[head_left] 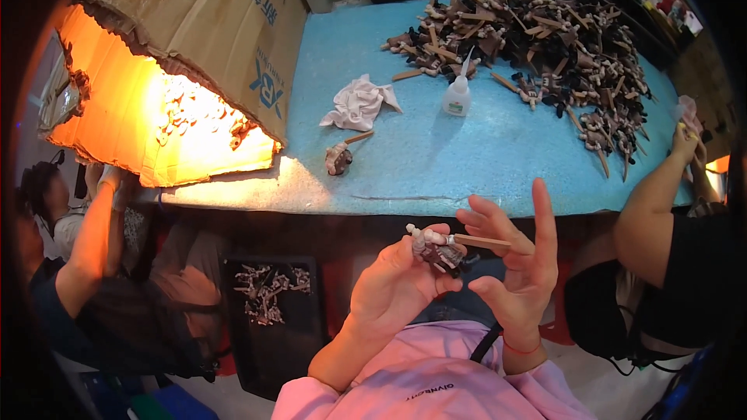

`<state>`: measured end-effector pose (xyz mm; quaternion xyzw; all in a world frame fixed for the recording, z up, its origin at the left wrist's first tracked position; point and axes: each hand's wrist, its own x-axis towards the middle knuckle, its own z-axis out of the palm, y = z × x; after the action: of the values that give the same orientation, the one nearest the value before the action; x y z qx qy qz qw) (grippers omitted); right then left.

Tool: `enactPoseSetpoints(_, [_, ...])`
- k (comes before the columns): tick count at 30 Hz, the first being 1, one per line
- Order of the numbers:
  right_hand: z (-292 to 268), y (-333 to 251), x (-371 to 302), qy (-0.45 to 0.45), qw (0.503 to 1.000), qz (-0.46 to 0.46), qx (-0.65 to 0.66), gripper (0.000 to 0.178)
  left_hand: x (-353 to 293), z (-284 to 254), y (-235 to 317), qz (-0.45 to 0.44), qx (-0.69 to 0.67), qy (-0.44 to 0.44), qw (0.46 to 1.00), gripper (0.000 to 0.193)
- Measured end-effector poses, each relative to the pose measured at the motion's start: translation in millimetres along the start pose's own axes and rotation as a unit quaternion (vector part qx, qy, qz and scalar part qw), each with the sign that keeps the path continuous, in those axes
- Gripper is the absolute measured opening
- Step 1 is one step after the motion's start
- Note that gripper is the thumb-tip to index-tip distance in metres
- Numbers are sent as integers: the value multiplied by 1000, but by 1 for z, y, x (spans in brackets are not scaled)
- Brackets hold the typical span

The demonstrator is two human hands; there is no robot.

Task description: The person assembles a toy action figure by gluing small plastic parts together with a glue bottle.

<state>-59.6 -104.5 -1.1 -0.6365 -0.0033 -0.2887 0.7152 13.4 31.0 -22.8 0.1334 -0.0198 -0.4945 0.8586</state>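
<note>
Pinched in the fingers of my left hand (pixel 387 288) is a small painted figurine (pixel 437 252), held over my lap in front of the table edge. A long flat tan blade-like piece (pixel 484 242) sticks out from it to the right, toward my right hand (pixel 520 268). That hand is open, its fingers spread and raised beside the figurine. Beyond the hands, a lone figurine (pixel 338 159) lies on the blue table (pixel 397 167). Behind it are a crumpled white cloth or tissue (pixel 360 103) and a small white squeeze bottle (pixel 457 98) standing upright with a thin nozzle.
A big heap of similar figurines (pixel 545 39) covers the table's far right. At the left stands a torn cardboard box (pixel 210 12), brightly lit inside. A black tray (pixel 272 354) with figurine pieces sits low at my left. Co-workers' arms (pixel 89 241) flank both sides.
</note>
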Motion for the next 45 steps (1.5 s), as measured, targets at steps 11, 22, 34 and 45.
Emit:
enactPoseSetpoints(11, [-5, -8, 7, -78, 958, -61, -270, 43, 0, -4, -2, 7, -9, -29, 1000, 36])
enactPoseSetpoints(22, [-3, 0, 1, -67, 928, -155, -331, 37, -1, 0, 8, 100, 289, -40, 951, 42])
enactPoseSetpoints(34, [4, -4, 2, -59, 901, -190, -386, 35, -2, 1, 16, 147, 368, -64, 916, 39])
enactPoseSetpoints(45, [15, -16, 3, -62, 904, -158, -393, 34, -8, -3, 17, 45, 199, 32, 979, 40])
